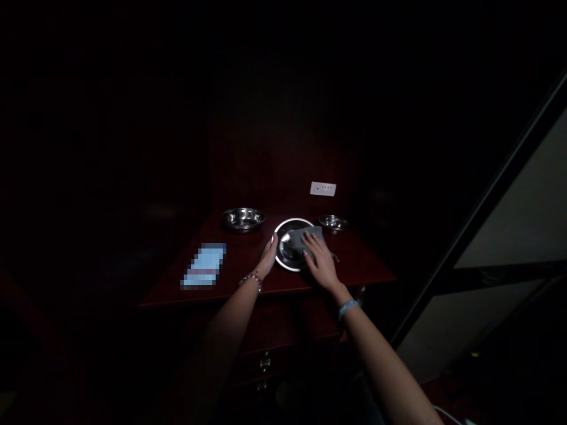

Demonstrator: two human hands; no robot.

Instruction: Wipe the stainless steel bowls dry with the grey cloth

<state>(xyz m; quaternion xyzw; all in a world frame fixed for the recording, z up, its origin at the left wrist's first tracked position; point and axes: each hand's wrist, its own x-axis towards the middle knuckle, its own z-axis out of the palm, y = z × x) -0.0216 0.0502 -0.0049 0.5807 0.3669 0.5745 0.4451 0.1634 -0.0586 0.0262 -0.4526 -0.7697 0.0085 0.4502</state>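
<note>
A round, shiny steel plate with a bright rim is held on the dark red table, partly covered by a cloth. My left hand grips its left rim, thumb up at the edge and the other fingers mostly out of sight. Over the plate's right part lies a grey cloth. Pressed flat on this cloth is my right hand, its fingers stretched out and thumb apart. Behind the plate to the left sits a steel bowl; a smaller steel dish stands behind it to the right.
A pixelated light-blue rectangle lies on the left of the red table. A white socket panel is on the back wall. Drawers with a metal handle are below the tabletop. Surroundings are very dark.
</note>
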